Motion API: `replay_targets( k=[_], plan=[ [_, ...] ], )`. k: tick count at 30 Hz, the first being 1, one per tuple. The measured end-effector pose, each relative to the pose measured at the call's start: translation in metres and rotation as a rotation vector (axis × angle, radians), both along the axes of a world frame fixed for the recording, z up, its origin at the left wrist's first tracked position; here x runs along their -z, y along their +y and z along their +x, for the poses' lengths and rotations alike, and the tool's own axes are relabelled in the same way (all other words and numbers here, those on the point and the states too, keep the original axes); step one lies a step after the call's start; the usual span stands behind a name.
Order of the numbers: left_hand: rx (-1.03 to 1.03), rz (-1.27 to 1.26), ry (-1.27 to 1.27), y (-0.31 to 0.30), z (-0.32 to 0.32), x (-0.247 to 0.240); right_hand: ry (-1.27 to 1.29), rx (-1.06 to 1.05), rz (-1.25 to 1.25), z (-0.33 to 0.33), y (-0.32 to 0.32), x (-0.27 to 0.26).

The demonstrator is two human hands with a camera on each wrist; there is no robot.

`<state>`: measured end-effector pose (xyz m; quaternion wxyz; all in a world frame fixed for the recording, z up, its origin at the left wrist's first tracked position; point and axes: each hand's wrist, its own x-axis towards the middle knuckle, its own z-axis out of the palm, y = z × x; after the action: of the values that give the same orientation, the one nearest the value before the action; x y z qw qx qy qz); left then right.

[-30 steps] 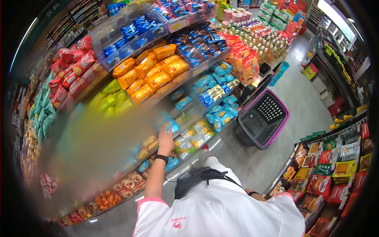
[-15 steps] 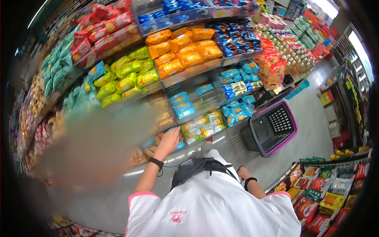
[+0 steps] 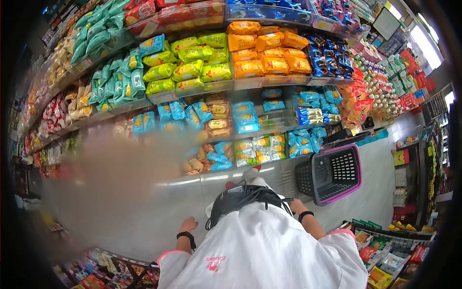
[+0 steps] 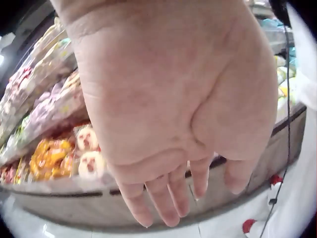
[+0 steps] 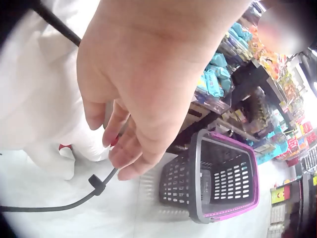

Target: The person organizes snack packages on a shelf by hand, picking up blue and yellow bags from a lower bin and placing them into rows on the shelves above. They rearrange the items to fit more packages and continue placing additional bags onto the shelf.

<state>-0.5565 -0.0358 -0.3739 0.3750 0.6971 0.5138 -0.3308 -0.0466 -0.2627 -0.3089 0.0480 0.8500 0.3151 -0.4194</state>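
Note:
My left hand (image 3: 189, 224) hangs beside the black waist bag, away from the shelves. The left wrist view shows the palm of this hand (image 4: 183, 94) with its fingers pointing down and nothing held. On the other side of my body, the right hand (image 3: 299, 207) hangs near a dark grey shopping basket (image 3: 304, 177) with a purple rim. In the right wrist view, the right hand's (image 5: 141, 84) fingers curl loosely, apart from the basket. A black cable (image 5: 69, 204) with a small clip runs behind its fingertips.
Tiered snack shelves hold green packs (image 3: 190, 70), orange packs (image 3: 248, 62) and light blue packs (image 3: 246, 120). White-and-green packs (image 3: 262, 153) lie on the low tier. Behind the basket stand rows of bottles (image 3: 382, 91). Another display (image 3: 380, 255) is at the lower right.
My left hand has drawn back from the light blue packs on the lower shelf to beside the waist bag. The head view has turned left. The basket stays by the shelf end.

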Motion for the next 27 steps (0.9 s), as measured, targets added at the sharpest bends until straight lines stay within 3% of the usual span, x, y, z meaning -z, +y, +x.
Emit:
replay_targets(
  k=[2, 4, 7, 10, 11, 13, 14, 16, 22, 27],
  plan=[
    [-0.074, -0.072, 0.039, -0.026, -0.001, 0.004, -0.04, -0.021, -0.014, 0.015, 0.011, -0.014],
    [-0.179, -0.161, 0.204, -0.05, 0.015, -0.025, -0.06, -0.191, -0.043, 0.027, 0.025, -0.023],
    [-0.297, -0.292, 0.109, -0.047, 0.042, -0.081, -0.113, -0.422, -0.068, 0.054, 0.037, -0.001],
    [-0.039, -0.085, -0.105, -0.063, 0.024, -0.018, -0.146, -0.3, 0.154, 0.064, 0.049, 0.009],
    [-0.167, -0.046, -0.15, -0.063, 0.024, -0.007, -0.103, -0.23, 0.154, 0.059, 0.065, -0.012],
    [-0.397, -0.012, -0.163, -0.056, 0.031, 0.003, -0.126, -0.228, 0.233, 0.069, 0.068, 0.015],
    [-0.366, 0.04, -0.256, -0.062, 0.012, 0.059, -0.136, -0.226, 0.274, 0.072, 0.069, 0.024],
    [-0.477, 0.097, -0.255, -0.042, 0.034, 0.022, -0.095, -0.242, 0.255, 0.072, 0.078, 0.016],
    [-0.426, 0.247, -0.257, -0.017, 0.054, 0.025, -0.01, -0.389, 0.298, 0.092, 0.117, 0.004],
    [-0.609, 0.22, -0.176, -0.033, 0.088, -0.005, 0.059, -0.509, 0.447, 0.119, 0.164, 0.002]
  ],
)
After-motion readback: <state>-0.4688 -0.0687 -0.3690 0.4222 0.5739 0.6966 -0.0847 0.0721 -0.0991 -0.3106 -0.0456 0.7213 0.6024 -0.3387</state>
